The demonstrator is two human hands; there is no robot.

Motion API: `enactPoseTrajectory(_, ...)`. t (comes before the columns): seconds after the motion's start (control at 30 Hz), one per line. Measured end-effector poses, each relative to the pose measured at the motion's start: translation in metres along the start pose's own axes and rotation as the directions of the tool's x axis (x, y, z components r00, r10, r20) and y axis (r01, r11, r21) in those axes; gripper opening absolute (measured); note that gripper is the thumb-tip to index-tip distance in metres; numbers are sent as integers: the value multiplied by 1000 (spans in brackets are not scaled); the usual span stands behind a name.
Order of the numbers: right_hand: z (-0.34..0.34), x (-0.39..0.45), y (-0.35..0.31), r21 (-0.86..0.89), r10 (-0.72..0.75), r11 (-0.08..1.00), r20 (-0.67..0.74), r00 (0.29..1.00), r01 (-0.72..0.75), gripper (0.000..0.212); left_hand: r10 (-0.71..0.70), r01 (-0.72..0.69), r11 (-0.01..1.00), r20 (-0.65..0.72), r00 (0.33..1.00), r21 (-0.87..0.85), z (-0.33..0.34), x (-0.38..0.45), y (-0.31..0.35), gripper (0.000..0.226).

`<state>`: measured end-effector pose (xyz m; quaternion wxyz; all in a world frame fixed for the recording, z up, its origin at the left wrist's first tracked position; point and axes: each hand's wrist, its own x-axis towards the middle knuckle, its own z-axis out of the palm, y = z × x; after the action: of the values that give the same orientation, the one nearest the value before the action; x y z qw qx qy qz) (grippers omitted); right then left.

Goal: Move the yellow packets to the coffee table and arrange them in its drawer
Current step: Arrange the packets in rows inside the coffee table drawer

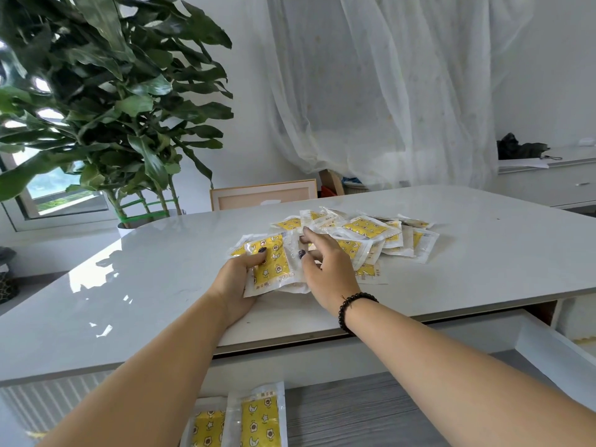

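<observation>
Several yellow packets (364,235) lie in a loose pile on the white coffee table (145,269). My left hand (237,282) grips a small stack of packets (271,262) at the pile's near left, thumb on top. My right hand (322,262), with a black bead bracelet on the wrist, reaches over the pile and pinches the edge of a clear-edged packet (295,243) beside that stack. Below the tabletop the drawer (403,411) stands pulled out, with two yellow packets (259,421) lying side by side at its left end.
A large potted plant (106,101) stands behind the table's far left corner. A framed board (263,193) leans behind the table, before a sheer curtain (387,91). A white cabinet (548,182) with a black item stands at the far right.
</observation>
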<state>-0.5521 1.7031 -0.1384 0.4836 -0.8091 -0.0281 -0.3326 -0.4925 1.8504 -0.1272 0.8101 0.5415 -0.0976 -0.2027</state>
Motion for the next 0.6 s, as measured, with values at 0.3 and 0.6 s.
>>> enactPoseTrajectory(0.3, 0, 0, 0, -21, 29, 999, -91, 995, -31, 45, -10, 10, 1000, -34, 999, 17, -1, 1, -1, 29)
enactPoseTrajectory(0.6, 1, -1, -2, -103, -9, 995, 22, 1000, 11, 25, 10, -10, 1000, -44, 999, -3, -6, 4, -1, 29)
